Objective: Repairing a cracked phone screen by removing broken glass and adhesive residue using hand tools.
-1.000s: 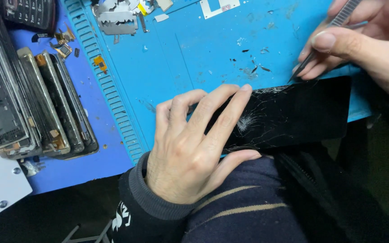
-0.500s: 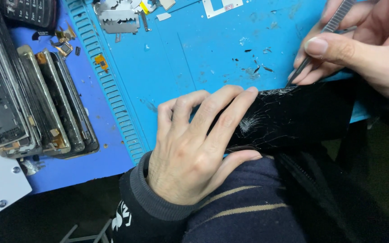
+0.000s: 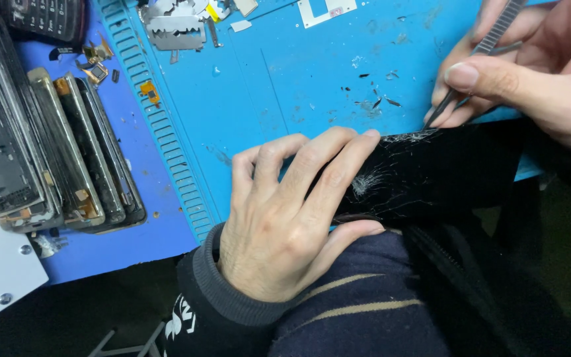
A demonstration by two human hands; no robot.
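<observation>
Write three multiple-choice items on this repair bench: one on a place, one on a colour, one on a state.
1. Where do the tweezers touch the black screen panel?
A. its far edge
B. its near edge
C. its middle

2. What colour is the work mat?
A. green
B. blue
C. grey

3. What state is the panel's glass in?
A. intact
B. cracked
C. wrapped

Key:
1 A: the tip held by the right hand meets the far edge.
2 B: the mat is blue.
3 B: white cracks spread beside the left hand.

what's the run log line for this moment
left hand: pressing cracked black screen | right hand: tweezers tip at screen's top edge | surface: blue mat
</observation>
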